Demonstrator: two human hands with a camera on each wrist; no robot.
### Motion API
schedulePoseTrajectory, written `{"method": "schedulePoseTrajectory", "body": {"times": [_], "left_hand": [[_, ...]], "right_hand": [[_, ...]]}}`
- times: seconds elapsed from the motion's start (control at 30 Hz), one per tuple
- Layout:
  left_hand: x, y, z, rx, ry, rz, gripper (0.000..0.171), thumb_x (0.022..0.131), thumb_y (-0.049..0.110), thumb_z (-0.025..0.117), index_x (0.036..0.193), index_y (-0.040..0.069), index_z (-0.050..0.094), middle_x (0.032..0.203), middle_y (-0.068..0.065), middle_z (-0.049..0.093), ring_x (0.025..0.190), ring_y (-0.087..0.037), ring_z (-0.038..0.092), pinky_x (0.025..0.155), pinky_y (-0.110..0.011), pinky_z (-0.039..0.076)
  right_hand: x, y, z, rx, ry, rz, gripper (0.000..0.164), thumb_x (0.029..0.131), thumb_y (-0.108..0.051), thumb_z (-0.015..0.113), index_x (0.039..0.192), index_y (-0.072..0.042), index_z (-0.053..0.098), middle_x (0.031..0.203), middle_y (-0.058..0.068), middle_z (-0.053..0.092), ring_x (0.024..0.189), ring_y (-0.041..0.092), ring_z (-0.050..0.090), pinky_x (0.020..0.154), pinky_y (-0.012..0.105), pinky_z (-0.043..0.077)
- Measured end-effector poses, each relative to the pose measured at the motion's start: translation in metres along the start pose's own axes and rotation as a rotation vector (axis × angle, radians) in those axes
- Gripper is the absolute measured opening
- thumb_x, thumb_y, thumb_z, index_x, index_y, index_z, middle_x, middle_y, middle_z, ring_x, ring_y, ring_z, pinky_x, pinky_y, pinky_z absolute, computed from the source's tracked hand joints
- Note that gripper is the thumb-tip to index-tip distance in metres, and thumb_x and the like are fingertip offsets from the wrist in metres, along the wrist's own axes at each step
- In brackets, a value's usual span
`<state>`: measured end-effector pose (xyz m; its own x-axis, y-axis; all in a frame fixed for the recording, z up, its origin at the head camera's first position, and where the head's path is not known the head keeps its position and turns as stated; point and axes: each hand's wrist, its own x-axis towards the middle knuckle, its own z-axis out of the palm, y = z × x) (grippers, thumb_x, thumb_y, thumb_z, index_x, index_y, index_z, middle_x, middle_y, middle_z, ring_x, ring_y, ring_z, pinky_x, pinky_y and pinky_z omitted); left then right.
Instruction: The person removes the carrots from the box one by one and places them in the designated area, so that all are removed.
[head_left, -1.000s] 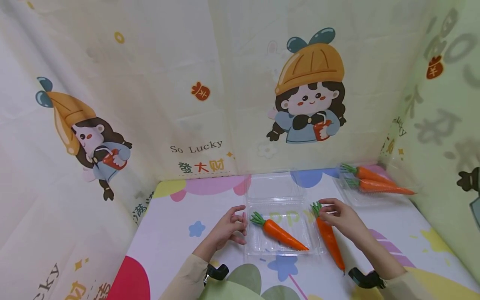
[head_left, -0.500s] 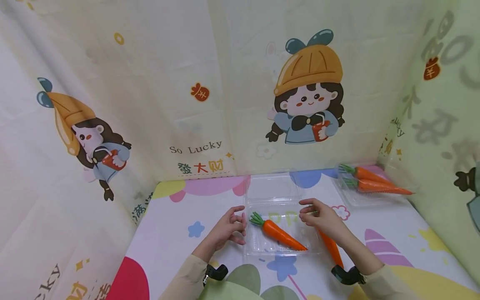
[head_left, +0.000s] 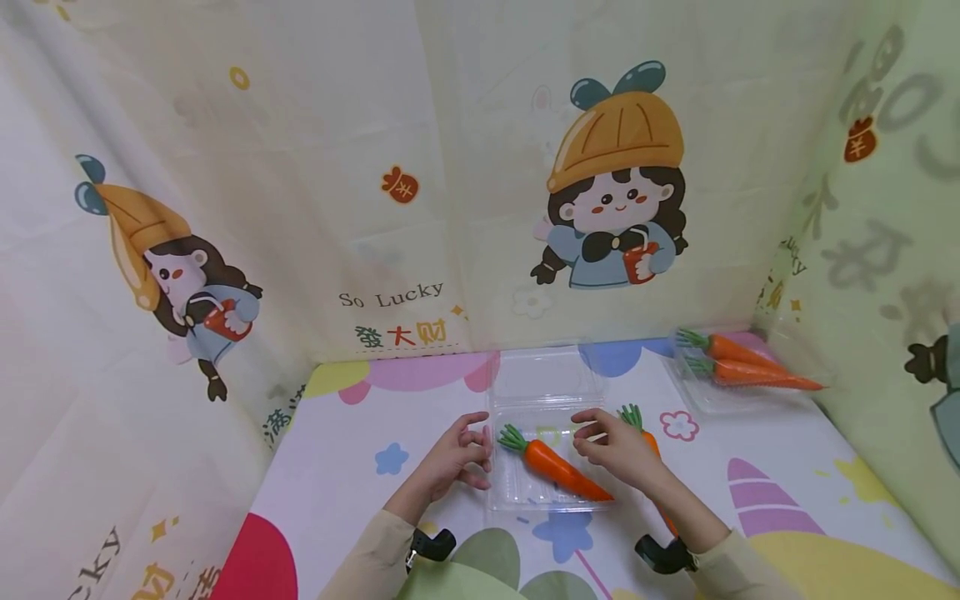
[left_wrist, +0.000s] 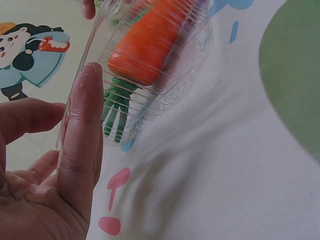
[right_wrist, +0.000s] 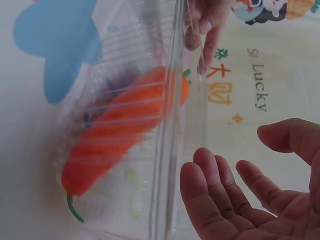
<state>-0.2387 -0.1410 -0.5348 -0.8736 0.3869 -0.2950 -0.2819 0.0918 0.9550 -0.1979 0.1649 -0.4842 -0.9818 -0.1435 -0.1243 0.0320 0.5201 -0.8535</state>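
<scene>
A clear plastic clamshell box stands in mid-table in the head view, its lid folded back. Inside lies an orange toy carrot with a green top, slanting toward the lower right. My left hand is at the box's left edge, its relaxed fingers touching the rim in the left wrist view. Over the box's right part hovers my right hand, fingers loosely spread and holding nothing, as the right wrist view shows. Another toy carrot lies just right of the box, partly hidden under my right hand and forearm.
At the back right sits a second clear plastic box holding two carrots. The table has a colourful printed cover. Printed cloth walls close in the back and both sides.
My right hand has let go of the carrot right of the box and moved left and slightly nearer, over the box. My left hand has stayed at the left edge.
</scene>
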Motion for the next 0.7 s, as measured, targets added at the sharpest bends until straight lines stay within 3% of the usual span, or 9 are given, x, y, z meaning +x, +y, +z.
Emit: {"method": "schedulePoseTrajectory", "body": {"times": [0.37,0.7], "left_hand": [[-0.001,0.002,0.001,0.009,-0.007,0.004,0.070,0.097,0.004,0.066,0.158,0.013,0.033,0.114,-0.015,0.060,0.077,-0.018,0.066,0.060,-0.034,0.062],[-0.002,0.003,0.001,0.014,-0.012,0.005,0.071,0.097,0.004,0.066,0.159,0.013,0.032,0.118,-0.018,0.060,0.078,-0.019,0.065,0.060,-0.034,0.062]], "right_hand": [[0.001,0.001,0.014,-0.071,-0.072,0.032,0.038,0.091,-0.017,0.075,0.128,-0.009,0.065,0.105,0.004,0.071,0.095,0.020,0.067,0.082,0.038,0.062],[0.003,0.003,0.025,-0.124,-0.083,0.008,0.035,0.089,-0.010,0.074,0.123,-0.009,0.067,0.103,0.003,0.071,0.097,0.023,0.068,0.088,0.044,0.061]]}}
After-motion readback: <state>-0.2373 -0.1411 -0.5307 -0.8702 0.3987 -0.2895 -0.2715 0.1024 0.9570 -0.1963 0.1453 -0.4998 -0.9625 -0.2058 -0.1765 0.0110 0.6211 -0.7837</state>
